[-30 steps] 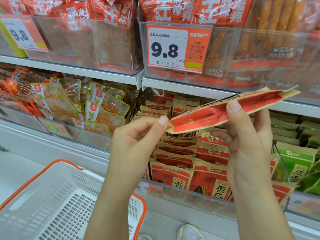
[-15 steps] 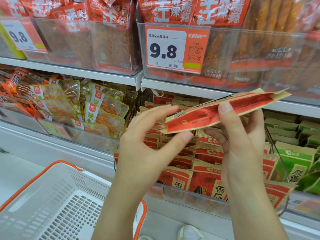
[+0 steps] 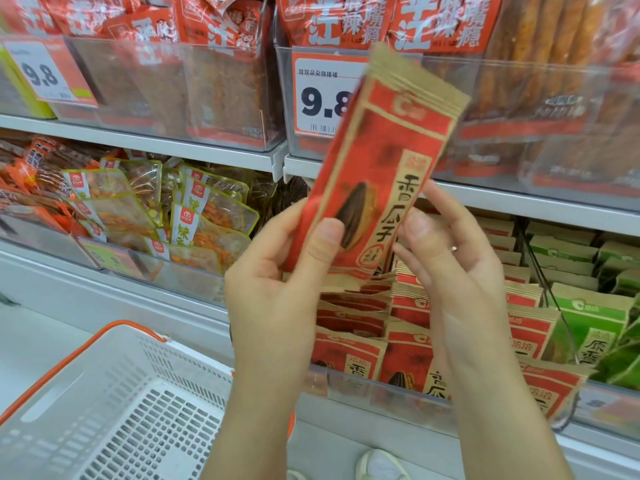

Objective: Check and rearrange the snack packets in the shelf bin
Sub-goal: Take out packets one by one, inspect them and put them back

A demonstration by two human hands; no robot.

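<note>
Swung upright from flat: packet point(image 3: 377, 174), front now facing, blurred. Left hand point(image 3: 287, 282) pinching lower edge; right hand point(image 3: 446, 258) fingers probably pinching too. Held above bin point(image 3: 388, 393); check continuing.

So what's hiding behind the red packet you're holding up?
Behind the red packet held in both hands sits a price tag reading 9.8; its right side is covered. The clear bin holding orange snack bags is partly hidden too.
</note>
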